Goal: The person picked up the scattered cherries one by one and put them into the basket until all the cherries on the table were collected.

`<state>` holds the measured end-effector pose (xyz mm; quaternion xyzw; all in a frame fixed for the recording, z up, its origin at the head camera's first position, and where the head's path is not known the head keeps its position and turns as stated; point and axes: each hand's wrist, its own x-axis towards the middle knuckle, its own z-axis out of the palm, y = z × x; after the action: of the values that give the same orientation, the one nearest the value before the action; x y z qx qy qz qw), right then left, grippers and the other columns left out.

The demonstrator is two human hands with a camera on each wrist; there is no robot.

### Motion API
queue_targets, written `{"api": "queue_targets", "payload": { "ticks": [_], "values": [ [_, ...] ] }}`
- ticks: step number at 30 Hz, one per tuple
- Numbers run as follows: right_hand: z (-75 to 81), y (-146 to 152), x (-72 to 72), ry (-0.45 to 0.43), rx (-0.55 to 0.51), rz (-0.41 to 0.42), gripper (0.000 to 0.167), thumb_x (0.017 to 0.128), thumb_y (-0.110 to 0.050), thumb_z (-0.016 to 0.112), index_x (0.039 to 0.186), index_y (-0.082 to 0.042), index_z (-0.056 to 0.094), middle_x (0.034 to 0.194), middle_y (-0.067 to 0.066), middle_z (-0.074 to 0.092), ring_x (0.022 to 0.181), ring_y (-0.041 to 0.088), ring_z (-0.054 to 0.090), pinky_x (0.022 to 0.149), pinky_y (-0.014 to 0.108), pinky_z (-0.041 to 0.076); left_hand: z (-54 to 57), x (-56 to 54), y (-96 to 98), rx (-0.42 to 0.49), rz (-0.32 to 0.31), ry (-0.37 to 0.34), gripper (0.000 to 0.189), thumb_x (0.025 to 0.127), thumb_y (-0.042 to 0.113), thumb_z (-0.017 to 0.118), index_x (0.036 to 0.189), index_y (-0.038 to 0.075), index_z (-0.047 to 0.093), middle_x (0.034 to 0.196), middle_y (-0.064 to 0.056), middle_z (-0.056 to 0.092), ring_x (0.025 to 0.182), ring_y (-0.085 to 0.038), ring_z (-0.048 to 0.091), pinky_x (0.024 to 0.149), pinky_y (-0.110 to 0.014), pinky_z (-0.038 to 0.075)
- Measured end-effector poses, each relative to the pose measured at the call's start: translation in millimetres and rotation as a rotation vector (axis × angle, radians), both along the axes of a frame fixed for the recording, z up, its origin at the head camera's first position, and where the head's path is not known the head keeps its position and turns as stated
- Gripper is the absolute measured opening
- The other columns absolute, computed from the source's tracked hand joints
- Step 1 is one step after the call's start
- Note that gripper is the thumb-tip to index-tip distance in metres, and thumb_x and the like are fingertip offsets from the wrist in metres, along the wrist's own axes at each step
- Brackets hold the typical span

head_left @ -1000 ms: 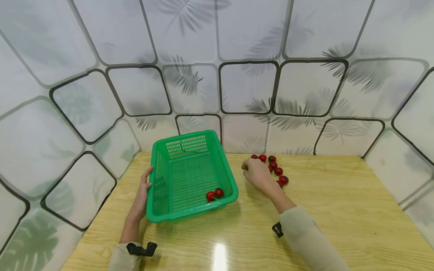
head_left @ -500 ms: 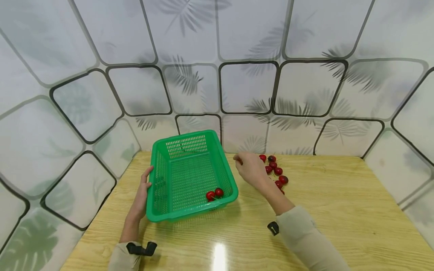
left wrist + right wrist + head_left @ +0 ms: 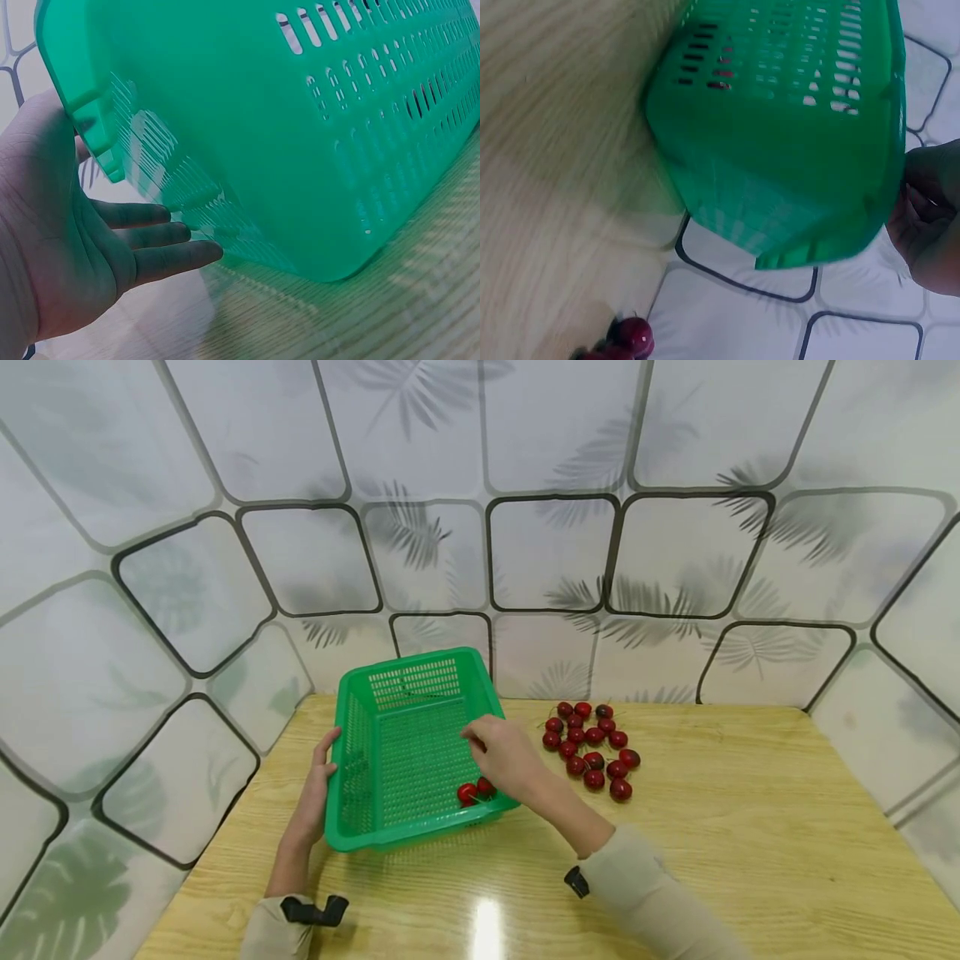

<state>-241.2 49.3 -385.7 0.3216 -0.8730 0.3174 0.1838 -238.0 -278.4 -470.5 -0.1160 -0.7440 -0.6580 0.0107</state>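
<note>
A green plastic basket stands tilted on the table at left of centre, with a few red cherries in its near right corner. At the basket's left side my left hand touches the rim. In the left wrist view its fingers lie fairly straight along the outer wall. My right hand is over the basket's right rim, fingertips brought together in a pinch. A small dark red bit, seemingly a cherry, shows at its fingers in the right wrist view; the hand hides most of it.
Several loose cherries lie in a cluster on the wooden table, right of the basket. A patterned cloth wall rises behind and at both sides of the table.
My right hand has moved left from the cherry cluster to above the basket's right side, uncovering the cluster. The left hand and basket have stayed in place.
</note>
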Motion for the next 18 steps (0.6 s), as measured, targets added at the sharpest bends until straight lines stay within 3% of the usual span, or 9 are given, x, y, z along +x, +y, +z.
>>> {"api": "queue_targets", "payload": {
  "ticks": [8, 18],
  "values": [
    [-14.0, -18.4, 0.9, -0.155, 0.093, 0.115, 0.017, 0.094, 0.003, 0.06, 0.103, -0.001, 0.073, 0.102, 0.012, 0.072, 0.095, 0.023, 0.068, 0.077, 0.033, 0.054, 0.5, 0.7, -0.1, -0.011, 0.0, 0.003, 0.055, 0.108, 0.024, 0.017, 0.16, 0.014, 0.002, 0.162, -0.018, -0.003, 0.122, -0.029, 0.033, 0.085, -0.021, 0.044],
    [-27.7, -25.8, -8.6, -0.299, 0.205, 0.144, 0.018, 0.091, 0.001, 0.064, 0.102, -0.007, 0.077, 0.1, 0.006, 0.074, 0.093, 0.017, 0.067, 0.077, 0.027, 0.052, 1.0, -0.3, 0.9, -0.013, 0.013, 0.017, 0.054, 0.109, 0.024, 0.019, 0.16, 0.012, 0.004, 0.162, -0.017, -0.004, 0.124, -0.026, 0.03, 0.087, -0.019, 0.042]
  ]
}}
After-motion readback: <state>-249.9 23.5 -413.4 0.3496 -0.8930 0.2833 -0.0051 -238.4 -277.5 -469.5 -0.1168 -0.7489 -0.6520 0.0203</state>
